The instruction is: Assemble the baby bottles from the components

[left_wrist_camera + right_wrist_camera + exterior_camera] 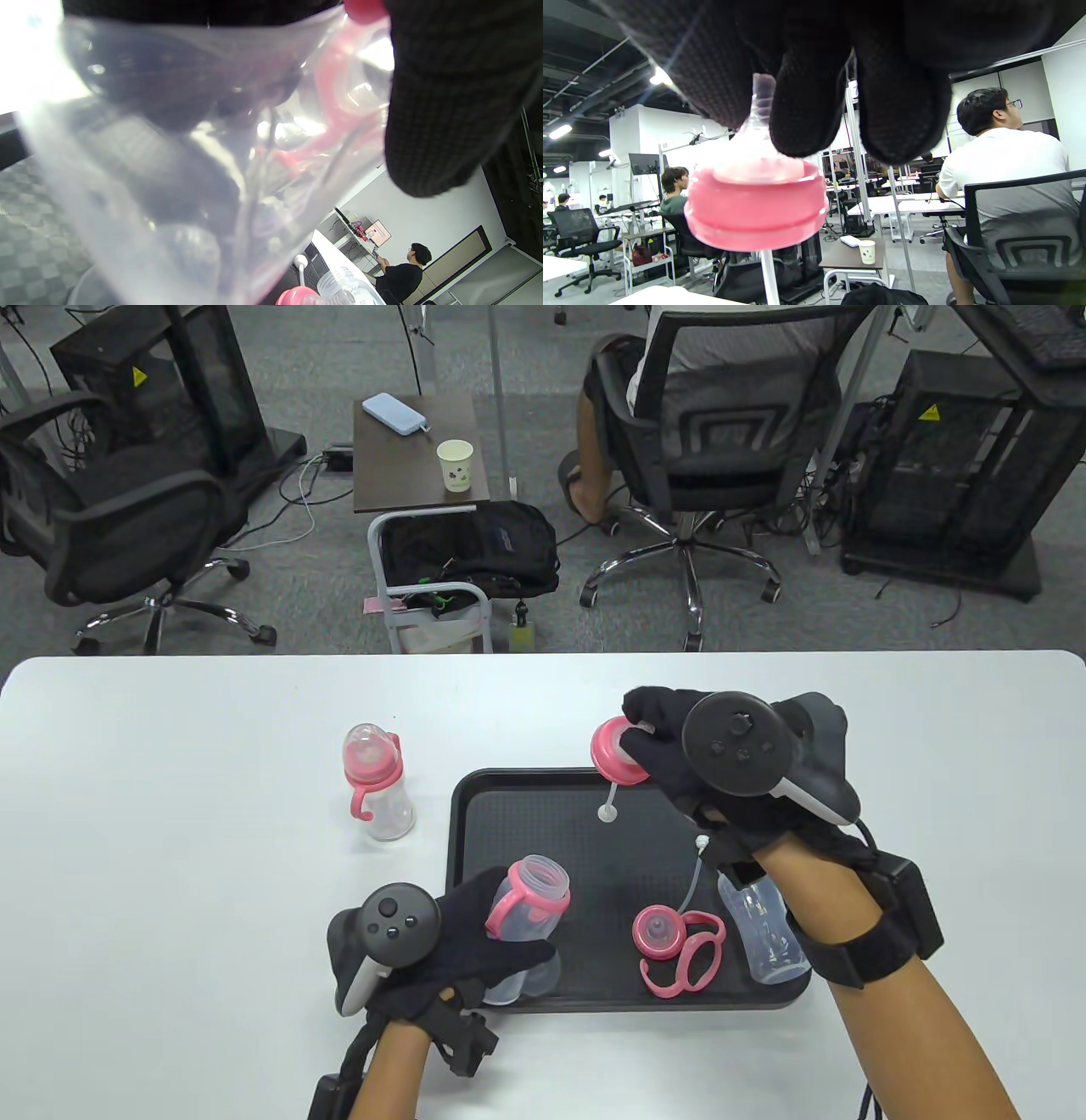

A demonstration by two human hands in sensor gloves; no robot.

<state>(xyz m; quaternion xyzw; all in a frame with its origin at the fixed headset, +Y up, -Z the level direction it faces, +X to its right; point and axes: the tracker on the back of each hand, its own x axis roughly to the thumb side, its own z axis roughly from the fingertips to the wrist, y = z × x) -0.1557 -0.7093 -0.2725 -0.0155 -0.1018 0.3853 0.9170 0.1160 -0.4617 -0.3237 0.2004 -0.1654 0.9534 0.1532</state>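
Table view: your left hand (475,950) grips an open handled bottle (530,920) over the tray (475,814); your right hand (679,755) holds a pink nipple cap (612,752) above. Left wrist view: clear bottle wall (191,169) fills the frame. Right wrist view: fingers (806,106) pinch the nipple, straw (769,275) hanging. Next, likely lower the straw into the bottle and screw on.

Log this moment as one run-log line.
left hand: grips open bottle on tray | right hand: holds pink cap with straw above tray | next: likely cap onto bottle

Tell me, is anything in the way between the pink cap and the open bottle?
Nothing visible blocks it. The right hand holds the pink cap up over the tray; the left hand holds the open bottle, with only bare tray between them.
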